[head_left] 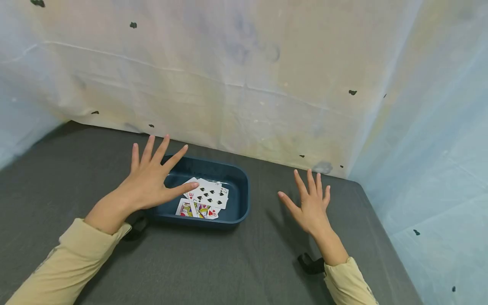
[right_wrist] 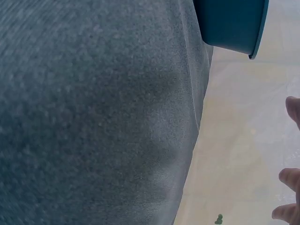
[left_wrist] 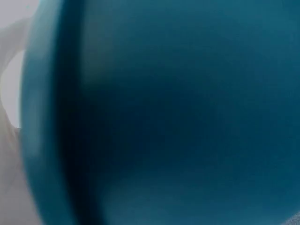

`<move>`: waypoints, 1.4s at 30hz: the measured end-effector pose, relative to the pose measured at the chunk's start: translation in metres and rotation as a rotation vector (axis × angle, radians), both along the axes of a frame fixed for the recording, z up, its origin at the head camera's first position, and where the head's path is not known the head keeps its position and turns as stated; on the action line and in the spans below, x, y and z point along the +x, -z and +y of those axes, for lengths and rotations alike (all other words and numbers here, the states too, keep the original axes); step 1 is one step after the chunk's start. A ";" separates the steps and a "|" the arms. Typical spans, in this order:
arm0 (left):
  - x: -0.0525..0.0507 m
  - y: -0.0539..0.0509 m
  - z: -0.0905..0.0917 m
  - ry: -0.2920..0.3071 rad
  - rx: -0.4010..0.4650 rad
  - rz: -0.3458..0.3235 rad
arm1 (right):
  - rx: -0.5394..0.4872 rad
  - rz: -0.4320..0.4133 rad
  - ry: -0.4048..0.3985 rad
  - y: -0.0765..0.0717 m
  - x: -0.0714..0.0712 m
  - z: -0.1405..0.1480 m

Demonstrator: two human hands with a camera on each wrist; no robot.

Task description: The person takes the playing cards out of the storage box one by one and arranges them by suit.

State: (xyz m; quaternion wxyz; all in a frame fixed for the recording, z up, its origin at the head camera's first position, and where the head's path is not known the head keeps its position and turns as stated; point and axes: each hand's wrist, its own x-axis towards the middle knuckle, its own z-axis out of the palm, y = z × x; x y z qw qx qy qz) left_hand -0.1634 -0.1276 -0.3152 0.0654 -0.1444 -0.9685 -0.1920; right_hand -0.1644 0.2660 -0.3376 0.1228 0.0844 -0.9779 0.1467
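Note:
Several playing cards [head_left: 211, 195] lie loosely overlapped, face up, inside a dark blue plastic bin [head_left: 244, 190]; spades, a face card and red-suit cards show. Over the bin's left end hovers my left hand [head_left: 146, 182], fingers spread wide and holding nothing. Its thumb crosses in front of the cards from the head camera's side. The left wrist view is filled by the blurred wall of the bin [left_wrist: 187, 117]. To the right of the bin, my right hand [head_left: 310, 207] is raised with spread, straight fingers and nothing in it. Some of its fingertips [right_wrist: 290, 178] appear in the right wrist view.
A dark grey cloth [head_left: 228, 262] covers the table. Behind it hangs a pale, stained curtain [head_left: 244, 84] with dark spots, and a light blue sheet [head_left: 431, 169] closes the right side. Black wrist straps [head_left: 310, 264] sit below both hands.

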 end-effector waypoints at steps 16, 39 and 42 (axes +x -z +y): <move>-0.007 0.006 -0.031 0.050 0.092 -0.109 | -0.312 0.169 -0.233 -0.003 0.004 -0.042; -0.014 0.020 -0.078 0.166 0.447 -0.299 | -0.492 -0.072 -0.248 -0.025 -0.009 -0.122; -0.015 0.023 -0.079 0.174 0.472 -0.316 | -0.506 -0.102 -0.248 -0.025 -0.011 -0.129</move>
